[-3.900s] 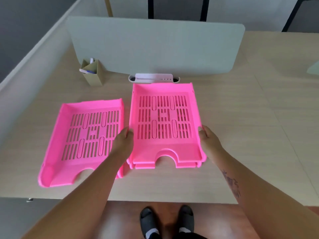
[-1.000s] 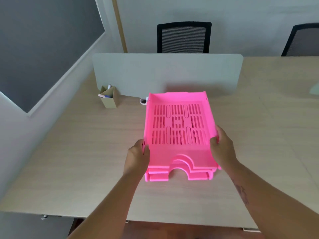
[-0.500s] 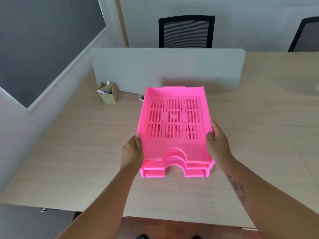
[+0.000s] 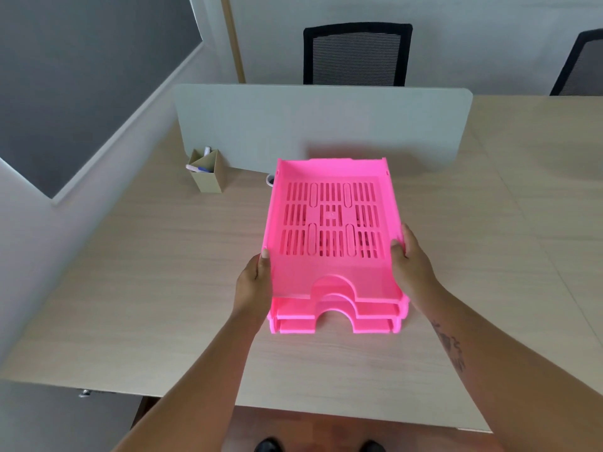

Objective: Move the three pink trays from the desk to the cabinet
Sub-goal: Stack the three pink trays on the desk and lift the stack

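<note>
Trays (image 4: 332, 230), three of them and all pink, are stacked one inside another and are held above the desk (image 4: 130, 272) by both hands. The stack is seen near the middle of the desk, a little to the right, and its near end, with the arched cut-outs, is turned to the person. Three front edges are shown there in steps, one under another. The far end is tilted slightly up. Whether the lowest tray is touching the desk cannot be told from this view.

The left hand (image 4: 254, 285) is pressed against the left wall of the stack, near its near corner; the fingers are kept together under the side and the thumb is laid on the top rim. The right hand (image 4: 412, 269) is closed on the right wall in the same way: the thumb is placed inside over the rim, and the other fingers are wrapped together on the outside.

A grey screen (image 4: 319, 125) is set upright along the far edge of the desk. A small cardboard box (image 4: 207, 176) with pens is placed just before its left end. Behind the screen two black chairs (image 4: 357, 53) are seen. Shoes (image 4: 267, 446) are visible below the near edge.
</note>
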The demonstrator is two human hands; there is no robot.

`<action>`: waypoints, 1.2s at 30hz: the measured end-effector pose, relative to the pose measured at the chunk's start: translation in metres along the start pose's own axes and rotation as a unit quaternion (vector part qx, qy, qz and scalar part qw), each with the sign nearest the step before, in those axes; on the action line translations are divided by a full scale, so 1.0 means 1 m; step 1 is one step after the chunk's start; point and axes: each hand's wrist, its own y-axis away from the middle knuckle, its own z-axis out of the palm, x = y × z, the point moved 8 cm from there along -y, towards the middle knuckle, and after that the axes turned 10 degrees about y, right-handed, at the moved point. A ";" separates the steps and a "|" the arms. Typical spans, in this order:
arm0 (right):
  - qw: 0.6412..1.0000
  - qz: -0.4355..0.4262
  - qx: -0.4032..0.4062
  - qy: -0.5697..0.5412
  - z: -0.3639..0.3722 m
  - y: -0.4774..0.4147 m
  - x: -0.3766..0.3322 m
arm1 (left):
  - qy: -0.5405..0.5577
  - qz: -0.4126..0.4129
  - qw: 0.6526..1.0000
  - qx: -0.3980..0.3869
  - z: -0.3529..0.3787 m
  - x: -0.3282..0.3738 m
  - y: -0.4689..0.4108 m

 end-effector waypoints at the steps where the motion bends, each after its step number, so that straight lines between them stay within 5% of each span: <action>1: 1.000 0.005 0.001 -0.009 0.001 -0.001 0.000 | 0.017 -0.013 1.000 -0.003 0.000 0.000 -0.003; 36: 0.977 0.106 -0.027 -0.182 0.041 0.050 0.056 | 0.168 -0.090 0.982 0.003 0.005 -0.048 0.023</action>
